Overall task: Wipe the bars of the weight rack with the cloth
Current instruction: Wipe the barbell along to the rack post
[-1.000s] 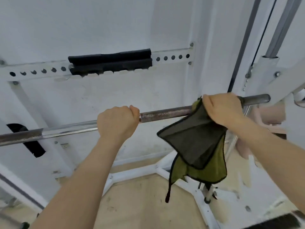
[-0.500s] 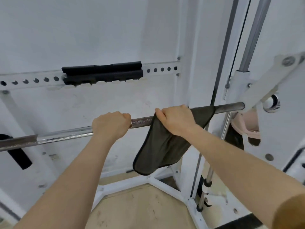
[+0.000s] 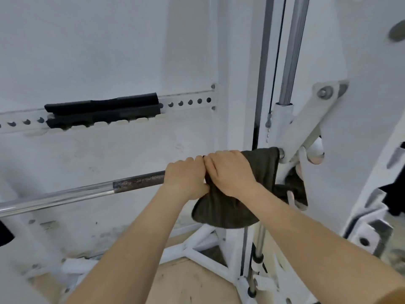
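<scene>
Dark olive cloth (image 3: 260, 170): draped over the steel bar (image 3: 138, 180) at its right end, with the slack hanging below. Right hand (image 3: 230, 172): curled over the bar, gripping the cloth against it, likely to rub the metal. Left hand (image 3: 186, 179): wrapped round the bare bar, touching the right, apparently steadying it.

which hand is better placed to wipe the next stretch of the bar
Right. The right hand grips the cloth draped over the bar, while the left hand grips bare bar just beside it, holding no cloth. The left would probably need to shift along first.
</scene>
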A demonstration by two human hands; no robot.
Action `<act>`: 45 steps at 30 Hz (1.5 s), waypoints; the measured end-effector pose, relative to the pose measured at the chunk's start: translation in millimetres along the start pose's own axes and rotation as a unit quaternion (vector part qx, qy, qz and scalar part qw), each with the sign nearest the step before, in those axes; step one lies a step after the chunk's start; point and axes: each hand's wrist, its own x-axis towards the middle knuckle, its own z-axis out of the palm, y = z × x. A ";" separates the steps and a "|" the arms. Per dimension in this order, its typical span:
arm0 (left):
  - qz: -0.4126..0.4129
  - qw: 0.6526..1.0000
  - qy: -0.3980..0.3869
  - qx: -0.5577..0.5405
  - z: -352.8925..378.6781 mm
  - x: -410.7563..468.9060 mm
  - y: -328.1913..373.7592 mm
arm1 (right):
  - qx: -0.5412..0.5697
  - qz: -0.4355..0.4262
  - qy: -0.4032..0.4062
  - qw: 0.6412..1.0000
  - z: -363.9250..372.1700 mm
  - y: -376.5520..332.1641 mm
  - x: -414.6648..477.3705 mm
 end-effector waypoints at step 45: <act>-0.025 0.985 0.126 0.114 11.3 24.6 23.8 | 0.681 0.441 -0.081 0.578 -30.4 54.4 -56.8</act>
